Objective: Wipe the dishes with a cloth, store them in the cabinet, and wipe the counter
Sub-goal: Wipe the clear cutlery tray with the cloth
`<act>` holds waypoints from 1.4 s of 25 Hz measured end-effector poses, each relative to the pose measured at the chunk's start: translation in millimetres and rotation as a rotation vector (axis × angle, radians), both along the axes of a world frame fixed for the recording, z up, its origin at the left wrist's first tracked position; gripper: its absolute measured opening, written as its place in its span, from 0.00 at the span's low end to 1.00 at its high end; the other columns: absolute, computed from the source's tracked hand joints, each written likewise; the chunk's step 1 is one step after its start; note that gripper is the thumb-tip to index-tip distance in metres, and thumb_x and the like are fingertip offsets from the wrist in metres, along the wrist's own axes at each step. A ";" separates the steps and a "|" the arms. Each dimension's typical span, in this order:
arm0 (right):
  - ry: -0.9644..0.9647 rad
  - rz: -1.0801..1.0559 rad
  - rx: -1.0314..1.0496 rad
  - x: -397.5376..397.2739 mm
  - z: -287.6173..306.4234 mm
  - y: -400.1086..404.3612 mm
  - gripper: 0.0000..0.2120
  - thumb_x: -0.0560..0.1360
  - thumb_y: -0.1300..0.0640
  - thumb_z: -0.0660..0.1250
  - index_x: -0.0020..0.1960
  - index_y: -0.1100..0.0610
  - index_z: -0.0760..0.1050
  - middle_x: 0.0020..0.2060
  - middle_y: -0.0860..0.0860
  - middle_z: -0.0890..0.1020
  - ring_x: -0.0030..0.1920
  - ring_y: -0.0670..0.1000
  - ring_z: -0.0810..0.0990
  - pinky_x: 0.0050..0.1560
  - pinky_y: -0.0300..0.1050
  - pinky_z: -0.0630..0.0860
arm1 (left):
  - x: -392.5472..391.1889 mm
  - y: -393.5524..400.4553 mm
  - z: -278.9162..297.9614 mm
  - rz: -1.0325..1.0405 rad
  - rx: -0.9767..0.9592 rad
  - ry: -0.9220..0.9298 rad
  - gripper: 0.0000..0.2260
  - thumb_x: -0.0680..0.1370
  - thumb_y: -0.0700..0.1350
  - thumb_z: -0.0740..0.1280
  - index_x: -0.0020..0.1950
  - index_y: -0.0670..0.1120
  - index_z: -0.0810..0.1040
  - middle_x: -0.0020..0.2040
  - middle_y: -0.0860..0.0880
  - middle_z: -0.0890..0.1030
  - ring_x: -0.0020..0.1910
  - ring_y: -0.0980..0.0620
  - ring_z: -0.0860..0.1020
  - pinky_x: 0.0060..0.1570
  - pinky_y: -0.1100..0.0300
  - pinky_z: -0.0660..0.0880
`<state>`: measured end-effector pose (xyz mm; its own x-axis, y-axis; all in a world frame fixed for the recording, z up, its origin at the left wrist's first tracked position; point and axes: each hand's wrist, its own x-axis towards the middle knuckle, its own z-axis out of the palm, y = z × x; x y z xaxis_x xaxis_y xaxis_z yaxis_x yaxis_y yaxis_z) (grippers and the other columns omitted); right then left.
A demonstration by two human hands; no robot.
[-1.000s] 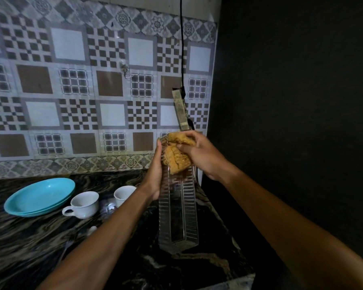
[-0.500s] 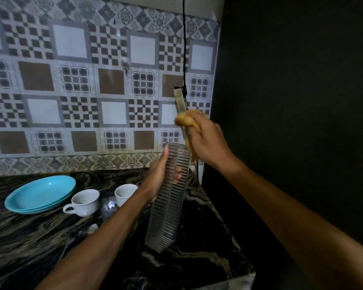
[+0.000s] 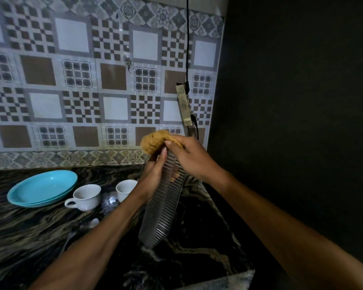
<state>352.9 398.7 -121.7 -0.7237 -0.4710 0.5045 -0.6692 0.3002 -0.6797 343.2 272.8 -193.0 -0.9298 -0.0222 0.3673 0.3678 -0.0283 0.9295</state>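
From the head camera: the left hand (image 3: pixel 155 172) is gripping a ribbed clear tray (image 3: pixel 162 208) standing on end on the table (image 3: pixel 197 258), while the right hand (image 3: pixel 189 158) is clutching the cloth (image 3: pixel 152 142) at its top (wiping step, I'd guess). Next probably calls for rubbing downward; plates (image 3: pixel 43 188) and cups (image 3: pixel 86 196) are waiting.

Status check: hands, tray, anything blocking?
Left hand grips ribbed tray. Right hand presses cloth on its top end. Cups close left; nothing blocking.
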 end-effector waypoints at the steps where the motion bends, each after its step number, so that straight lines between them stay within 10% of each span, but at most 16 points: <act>1: -0.002 -0.031 -0.008 -4.5 -0.4 1.3 0.13 0.82 0.54 0.57 0.55 0.56 0.80 0.48 0.49 0.83 0.52 0.49 0.81 0.58 0.46 0.75 | -1.1 -1.4 -1.1 -0.027 0.034 -0.005 0.26 0.76 0.65 0.58 0.56 0.44 0.80 0.49 0.33 0.81 0.46 0.36 0.81 0.49 0.44 0.78; 5: -0.149 -0.190 -0.078 -21.0 -3.5 17.1 0.16 0.82 0.50 0.55 0.53 0.57 0.79 0.48 0.54 0.83 0.50 0.52 0.81 0.56 0.49 0.76 | -1.4 -1.2 -2.6 -0.119 0.132 -0.071 0.32 0.75 0.64 0.58 0.70 0.43 0.67 0.43 0.38 0.83 0.36 0.44 0.82 0.40 0.53 0.80; 12: -0.403 -0.132 -0.351 -12.5 -22.0 22.9 0.13 0.78 0.46 0.62 0.57 0.52 0.78 0.49 0.51 0.84 0.51 0.50 0.83 0.57 0.48 0.77 | 0.4 6.7 5.1 -0.240 0.306 -0.213 0.33 0.74 0.70 0.48 0.56 0.45 0.77 0.48 0.36 0.82 0.43 0.42 0.83 0.45 0.50 0.80; 19: -0.221 -0.537 -0.272 -22.0 -20.4 24.6 0.12 0.76 0.59 0.67 0.59 0.54 0.76 0.51 0.51 0.82 0.51 0.48 0.82 0.47 0.40 0.80 | 4.5 26.3 19.0 -0.038 0.082 -0.168 0.37 0.67 0.74 0.53 0.60 0.48 0.77 0.45 0.39 0.83 0.44 0.41 0.82 0.49 0.47 0.80; 23: -0.054 -0.629 -0.137 -24.1 -9.1 27.4 0.09 0.76 0.59 0.67 0.56 0.55 0.76 0.50 0.51 0.81 0.51 0.49 0.81 0.51 0.47 0.81 | 13.5 48.8 27.4 0.194 0.051 0.052 0.08 0.78 0.53 0.63 0.56 0.56 0.70 0.49 0.55 0.79 0.48 0.57 0.79 0.48 0.57 0.77; 35: 0.142 -0.576 0.375 -11.5 -46.6 38.2 0.09 0.78 0.60 0.63 0.58 0.56 0.74 0.48 0.54 0.82 0.48 0.53 0.82 0.45 0.42 0.75 | -38.1 17.9 51.4 0.506 0.654 0.024 0.10 0.74 0.33 0.56 0.39 0.45 0.72 0.39 0.43 0.80 0.41 0.44 0.81 0.45 0.50 0.77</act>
<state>341.4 436.9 -168.3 -0.8494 -0.1931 0.4912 -0.4079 0.8308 -0.3787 305.1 290.7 -141.5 -0.7420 -0.6523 0.1545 0.5008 -0.3862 0.7746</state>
